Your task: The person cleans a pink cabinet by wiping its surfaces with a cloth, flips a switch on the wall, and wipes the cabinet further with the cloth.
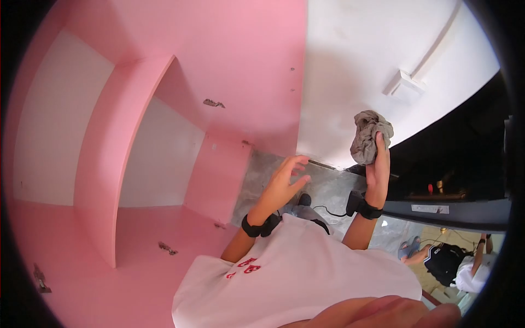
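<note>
A crumpled grey-brown cloth [367,141] is in my right hand [378,169], with a finger lying over its side. The cloth is raised in front of the white wall [344,65], below a white switch box [406,86]; whether it touches the wall I cannot tell. My left hand [287,183] is held out near the edge of the pink cabinet, fingers loosely curled and apart, with nothing in it. Both wrists carry black bands with small black devices.
A pink cabinet [213,49] with an upright divider [117,142] and metal hinge plates fills the left. On the right stands a glossy black panel [454,153]. Grey marbled floor [260,172] shows below. Another person [451,265] is at the lower right.
</note>
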`<state>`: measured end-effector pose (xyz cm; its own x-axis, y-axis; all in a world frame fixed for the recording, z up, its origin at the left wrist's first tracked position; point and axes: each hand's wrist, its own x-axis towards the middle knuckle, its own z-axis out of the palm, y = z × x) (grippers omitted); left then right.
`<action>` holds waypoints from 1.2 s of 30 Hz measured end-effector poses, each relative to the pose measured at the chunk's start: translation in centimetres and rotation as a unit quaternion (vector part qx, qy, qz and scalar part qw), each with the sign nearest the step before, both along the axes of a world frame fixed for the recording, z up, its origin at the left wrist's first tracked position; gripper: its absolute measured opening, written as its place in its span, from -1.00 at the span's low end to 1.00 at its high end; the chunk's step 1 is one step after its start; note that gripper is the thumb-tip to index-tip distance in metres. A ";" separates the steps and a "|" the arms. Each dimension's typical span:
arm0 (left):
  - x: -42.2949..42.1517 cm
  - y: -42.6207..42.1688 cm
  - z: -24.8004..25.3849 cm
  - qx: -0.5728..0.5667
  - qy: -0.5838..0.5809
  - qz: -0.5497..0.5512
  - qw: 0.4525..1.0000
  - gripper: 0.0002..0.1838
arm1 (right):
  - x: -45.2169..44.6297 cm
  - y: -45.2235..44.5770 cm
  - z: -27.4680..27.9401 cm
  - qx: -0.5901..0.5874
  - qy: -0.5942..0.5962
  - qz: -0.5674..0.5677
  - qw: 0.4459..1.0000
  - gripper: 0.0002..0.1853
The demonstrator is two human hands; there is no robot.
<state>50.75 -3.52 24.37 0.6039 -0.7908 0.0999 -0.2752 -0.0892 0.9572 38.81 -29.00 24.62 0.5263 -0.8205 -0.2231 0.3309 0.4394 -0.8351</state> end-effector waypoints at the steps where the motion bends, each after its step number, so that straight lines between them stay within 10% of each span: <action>1: 0.3 0.1 0.3 0.003 -0.010 -0.003 1.000 -0.48 | 0.7 0.4 0.2 -0.002 -0.001 0.011 1.000 -0.45; 12: 6.5 0.5 4.4 -0.022 0.094 0.099 0.990 -0.31 | 12.7 5.8 2.8 -0.039 -0.089 0.067 0.993 -0.45; 18: 15.2 1.2 5.8 -0.168 0.003 0.072 0.983 -0.26 | 21.6 10.8 7.5 -0.287 -0.017 -0.145 0.947 -0.37; 28: 25.3 1.0 8.6 -0.246 -0.128 0.017 0.961 -0.32 | 29.4 13.0 6.8 -0.348 -0.023 -0.361 0.865 -0.12; 32: 29.7 2.4 7.5 -0.271 -0.140 0.023 0.952 -0.31 | 34.8 15.7 4.3 -0.678 0.089 -0.281 0.674 -0.33; 36: 31.1 3.3 6.1 -0.271 0.001 0.147 0.951 -0.31 | 39.2 18.5 4.3 -0.732 0.116 -0.218 0.635 -0.45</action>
